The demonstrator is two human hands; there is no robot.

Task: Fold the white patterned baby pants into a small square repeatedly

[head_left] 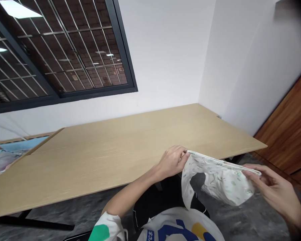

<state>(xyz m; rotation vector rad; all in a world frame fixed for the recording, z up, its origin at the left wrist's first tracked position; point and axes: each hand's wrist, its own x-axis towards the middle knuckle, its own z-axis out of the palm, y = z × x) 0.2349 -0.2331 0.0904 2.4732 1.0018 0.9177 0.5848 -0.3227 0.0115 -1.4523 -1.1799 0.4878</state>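
Note:
A small white cloth garment [223, 175] with a green and grey print hangs in front of my body, just past the table's near edge. Its straight, band-like upper edge is stretched between both hands, and the lower part droops in loose folds with a gap in the middle. My left hand [172, 162] pinches the left end of that edge between thumb and fingers. At the opposite end, my right hand [272, 184] grips the cloth, thumb in front and fingers behind. The exact kind of garment cannot be made out.
A long light-wood table [110, 150] stretches along the white wall below a barred window [72, 47]. Folded fabrics [22, 147] lie in a wood-edged box at the far left. On the right stands a brown wooden panel [291, 134]. Dark table legs [40, 223] stand on the grey floor.

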